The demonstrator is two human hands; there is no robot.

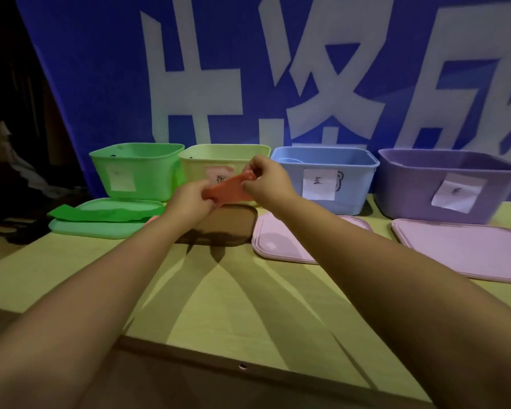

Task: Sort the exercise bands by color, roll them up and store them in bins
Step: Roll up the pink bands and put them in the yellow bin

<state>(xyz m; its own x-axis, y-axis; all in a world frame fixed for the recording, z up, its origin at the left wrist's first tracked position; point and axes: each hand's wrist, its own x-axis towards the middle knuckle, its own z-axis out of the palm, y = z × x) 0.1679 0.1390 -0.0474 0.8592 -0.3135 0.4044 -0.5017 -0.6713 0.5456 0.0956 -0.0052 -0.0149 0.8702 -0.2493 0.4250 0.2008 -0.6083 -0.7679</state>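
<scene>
An orange exercise band is held up in the air in front of the pale yellow-green bin. My left hand grips its lower left end and my right hand pinches its upper right end. A green band lies flat across the green lid at the left. Behind it stands the green bin. To the right stand the blue bin, with something blue inside, and the purple bin. Each bin carries a paper label.
A brown lid lies under my hands. Two pink lids lie in front of the blue and purple bins. A blue banner with large white characters hangs behind. The table's front edge is near me.
</scene>
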